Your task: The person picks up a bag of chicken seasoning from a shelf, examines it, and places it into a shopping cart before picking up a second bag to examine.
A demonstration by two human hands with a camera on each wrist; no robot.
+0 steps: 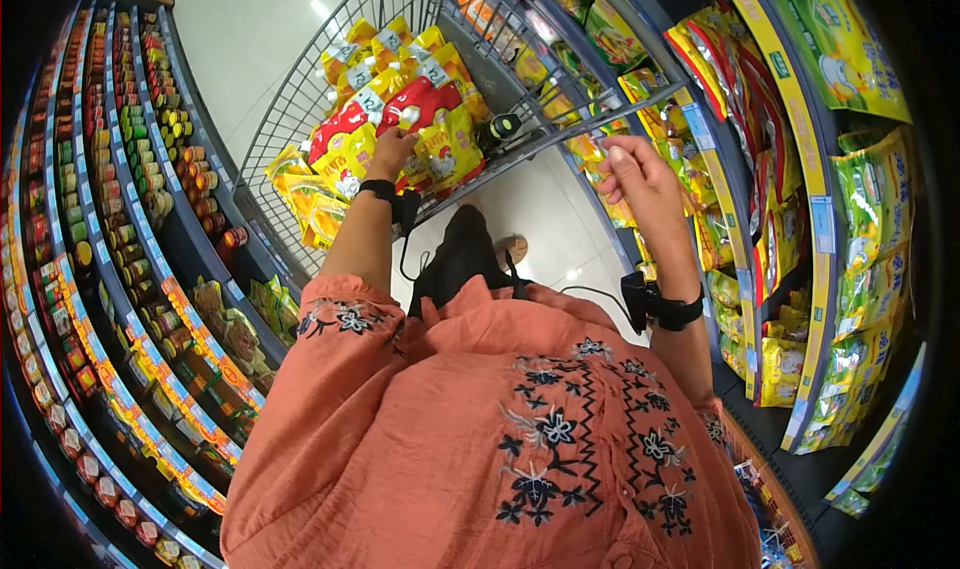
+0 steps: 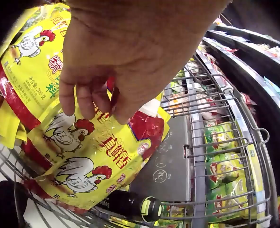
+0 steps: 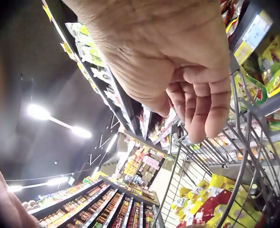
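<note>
My left hand reaches into a wire shopping cart heaped with yellow and red packets. In the left wrist view its fingers curl down at the upper part of a yellow packet printed with a white rooster, and the thumb meets it from the other side. Another rooster packet lies beside it, and one more overlaps in front. A dark bottle with a green-ringed cap lies by the packets. My right hand hangs above the cart's near right edge, fingers loosely bent, holding nothing.
Shelves of jars curve along the left. On the right, shelves hold yellow and green bags and red ones. The cart's grey panel shows beside the packets. Pale floor lies beyond the cart.
</note>
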